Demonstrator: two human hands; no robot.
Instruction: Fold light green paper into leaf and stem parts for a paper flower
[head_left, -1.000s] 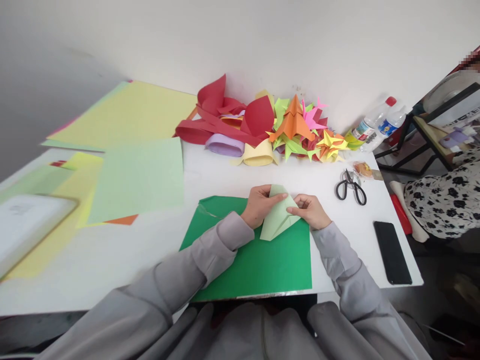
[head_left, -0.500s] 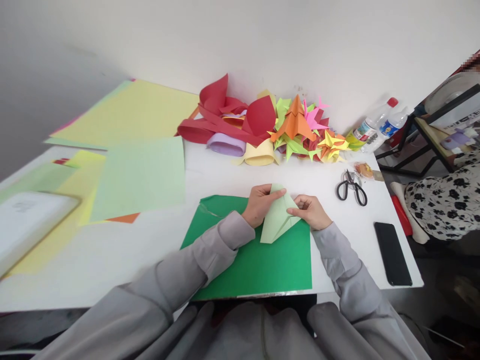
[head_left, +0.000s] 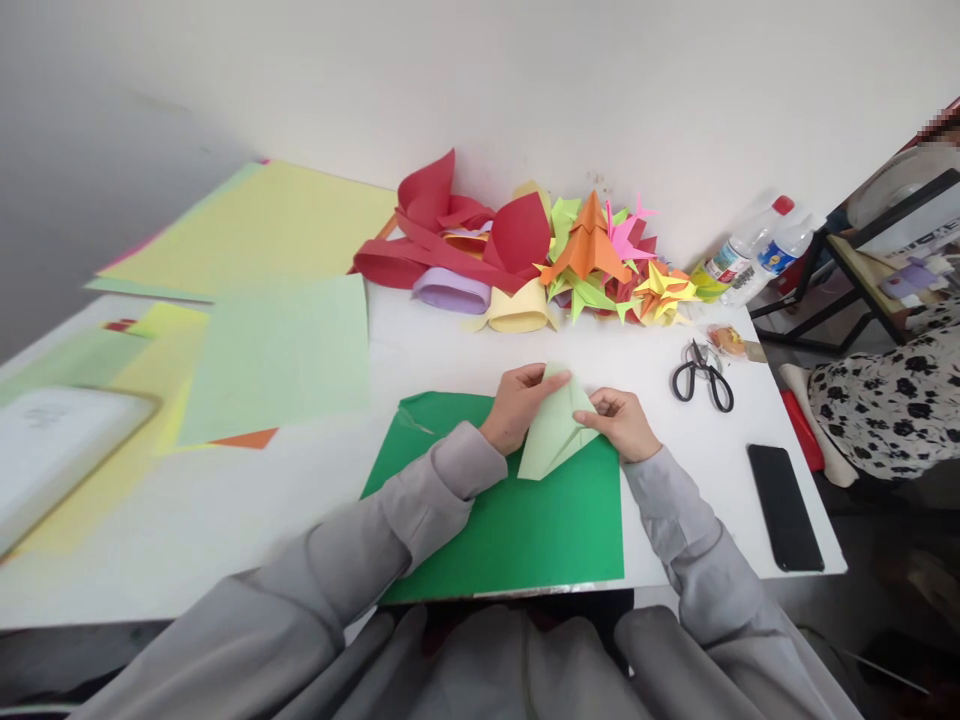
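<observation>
A pale green sheet of folded paper (head_left: 553, 430) is held between both hands, above a dark green board (head_left: 517, 535). My left hand (head_left: 517, 405) grips its upper left side, thumb laid across the front near the top. On the right, my right hand (head_left: 621, 422) pinches the side corner between thumb and fingers. Creases and a layered flap run across the paper, which narrows toward the top. The fingers behind the sheet are partly hidden.
Scissors (head_left: 703, 376) and a black phone (head_left: 784, 507) lie to the right. Folded paper figures (head_left: 592, 250) and curled red paper (head_left: 427, 235) are heaped by the wall, near plastic bottles (head_left: 750, 245). Loose pale green paper (head_left: 281, 360) covers the left. A person's patterned clothing (head_left: 885, 410) shows at right.
The folded paper has tilted slightly, its lower tip now a little higher and further left. Both hands keep their hold in nearly the same place.
</observation>
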